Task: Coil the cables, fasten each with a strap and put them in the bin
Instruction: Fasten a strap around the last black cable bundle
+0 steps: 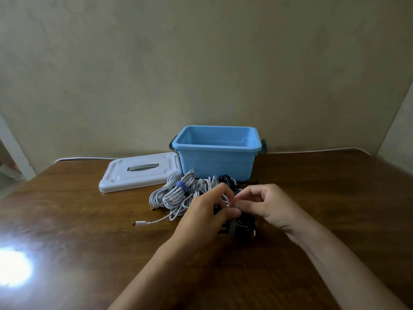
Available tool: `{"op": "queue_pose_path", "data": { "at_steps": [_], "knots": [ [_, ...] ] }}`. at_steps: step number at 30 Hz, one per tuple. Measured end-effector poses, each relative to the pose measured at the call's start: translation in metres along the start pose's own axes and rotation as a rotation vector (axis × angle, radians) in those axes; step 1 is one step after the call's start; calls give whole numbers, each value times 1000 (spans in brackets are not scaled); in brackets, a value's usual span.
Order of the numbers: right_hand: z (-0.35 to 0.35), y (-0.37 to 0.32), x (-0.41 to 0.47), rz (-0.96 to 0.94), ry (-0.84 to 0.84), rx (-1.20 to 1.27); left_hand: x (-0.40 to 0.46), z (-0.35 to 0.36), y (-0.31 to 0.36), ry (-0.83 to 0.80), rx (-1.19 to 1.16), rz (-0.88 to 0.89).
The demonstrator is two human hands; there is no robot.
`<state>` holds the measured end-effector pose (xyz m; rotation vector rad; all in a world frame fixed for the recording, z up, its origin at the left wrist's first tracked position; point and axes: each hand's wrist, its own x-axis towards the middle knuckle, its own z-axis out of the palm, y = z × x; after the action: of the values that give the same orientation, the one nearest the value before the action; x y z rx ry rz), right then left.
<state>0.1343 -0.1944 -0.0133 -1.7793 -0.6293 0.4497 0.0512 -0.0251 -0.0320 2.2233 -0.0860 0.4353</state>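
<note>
- A glossy brown wooden worktop [89,253] is catching a bright glare at the near left.
- The left hand [201,217] is curling its fingers, thumb pressing onto a dark cable bundle [244,222] crossed by a grey strap [232,227].
- The right hand [268,203] is meeting it, its grip pinching something small at the bundle's top; what exactly, I cannot tell.
- Just left, coiled white cables [174,195] are lying in rounded loops, one bound by a blue strap [181,185], a plug end [139,223] trailing loose.
- Behind, a flat white plastic lid [138,173] is resting beside a smooth blue bin [215,151], which is standing open with nothing showing inside.
</note>
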Motion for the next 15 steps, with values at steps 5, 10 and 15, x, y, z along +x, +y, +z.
{"op": "queue_pose_path", "data": {
  "at_steps": [5, 10, 15],
  "knots": [
    [6, -3, 1, -31, 76, -86, 3, 3, -2, 38, -28, 27],
    [13, -5, 2, -85, 228, -247, 5, 5, -2, 2, 19, 37],
    [9, -2, 5, -98, 362, -294, 3, 16, 1, -148, 39, 75]
  ]
}}
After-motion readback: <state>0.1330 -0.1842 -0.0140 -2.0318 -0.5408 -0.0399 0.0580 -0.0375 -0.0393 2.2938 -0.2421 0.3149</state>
